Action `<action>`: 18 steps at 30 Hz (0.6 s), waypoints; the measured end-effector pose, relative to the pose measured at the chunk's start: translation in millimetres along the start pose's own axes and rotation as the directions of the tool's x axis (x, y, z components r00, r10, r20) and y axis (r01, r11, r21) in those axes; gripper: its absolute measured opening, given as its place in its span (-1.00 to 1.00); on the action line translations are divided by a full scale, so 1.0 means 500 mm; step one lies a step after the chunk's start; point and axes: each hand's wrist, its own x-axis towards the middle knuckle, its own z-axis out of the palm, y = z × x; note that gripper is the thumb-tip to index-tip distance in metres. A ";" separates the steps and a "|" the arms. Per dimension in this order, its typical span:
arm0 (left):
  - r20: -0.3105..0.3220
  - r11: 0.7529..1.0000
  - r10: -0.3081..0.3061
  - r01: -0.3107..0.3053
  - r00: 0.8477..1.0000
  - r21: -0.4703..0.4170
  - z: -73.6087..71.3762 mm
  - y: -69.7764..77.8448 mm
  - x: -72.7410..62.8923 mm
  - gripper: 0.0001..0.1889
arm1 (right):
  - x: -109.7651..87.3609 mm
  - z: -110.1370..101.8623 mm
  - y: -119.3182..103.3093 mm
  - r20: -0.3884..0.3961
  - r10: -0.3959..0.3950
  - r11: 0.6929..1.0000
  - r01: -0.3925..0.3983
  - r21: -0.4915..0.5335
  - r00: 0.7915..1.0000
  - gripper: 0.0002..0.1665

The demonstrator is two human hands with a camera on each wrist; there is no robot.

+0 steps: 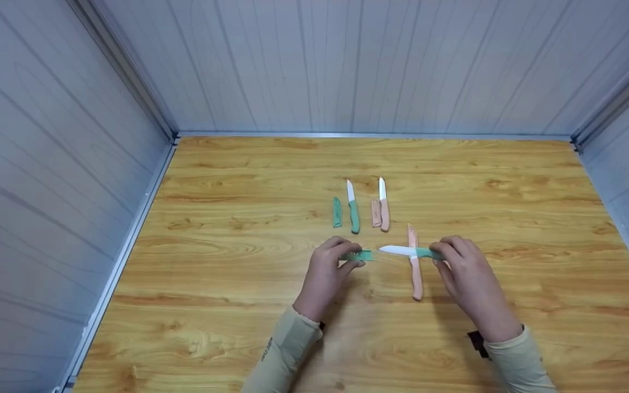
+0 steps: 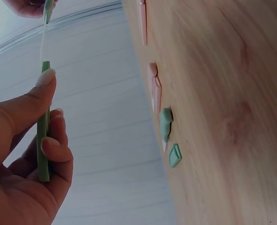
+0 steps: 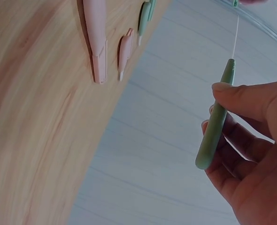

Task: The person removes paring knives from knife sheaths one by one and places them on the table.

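Note:
My right hand [image 1: 467, 273] grips the green handle of a small white-bladed knife [image 1: 399, 250], its tip pointing left. In my left hand [image 1: 328, 270] is a green blade sheath [image 1: 367, 255], pinched between thumb and fingers with its end toward the tip. A small gap separates blade and sheath in the head view. In the left wrist view the sheath [image 2: 43, 122] lies along the fingers; the right wrist view shows the knife's handle [image 3: 214, 124] between thumb and fingers. Below the held knife, a pink knife [image 1: 416, 278] with its pink sheath [image 1: 412, 236] over the blade lies on the table.
Farther back on the wooden table [image 1: 227, 229] lie a second green knife [image 1: 354, 215] beside its green sheath [image 1: 337, 213], and a bare pink knife [image 1: 384, 213] touching or close against a pink sheath [image 1: 375, 213]. Pale panel walls [image 1: 325, 65] border the table at back and sides.

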 end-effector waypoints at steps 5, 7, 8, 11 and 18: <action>0.030 0.996 -0.077 0.075 0.997 0.050 0.003 -0.002 -0.004 -0.80 | -0.006 0.004 -0.004 0.012 0.046 0.999 -0.046 0.028 0.999 -0.67; 0.045 0.993 -0.102 0.099 0.994 0.063 0.004 -0.002 -0.006 -0.79 | -0.009 0.006 -0.005 0.020 0.076 0.996 -0.077 0.049 0.997 -0.67; 0.052 0.992 -0.114 0.110 0.992 0.063 0.005 -0.002 -0.007 -0.79 | -0.010 0.008 -0.006 0.026 0.094 0.994 -0.095 0.060 0.995 -0.67; 0.058 0.990 -0.137 0.136 0.989 0.034 0.008 -0.002 -0.006 -0.79 | -0.014 0.011 -0.007 0.042 0.148 0.984 -0.152 0.099 0.988 -0.64; 0.064 0.988 -0.151 0.152 0.986 -0.008 0.018 0.002 -0.004 -0.85 | -0.015 0.019 -0.009 0.062 0.230 0.941 -0.238 0.241 0.971 -0.62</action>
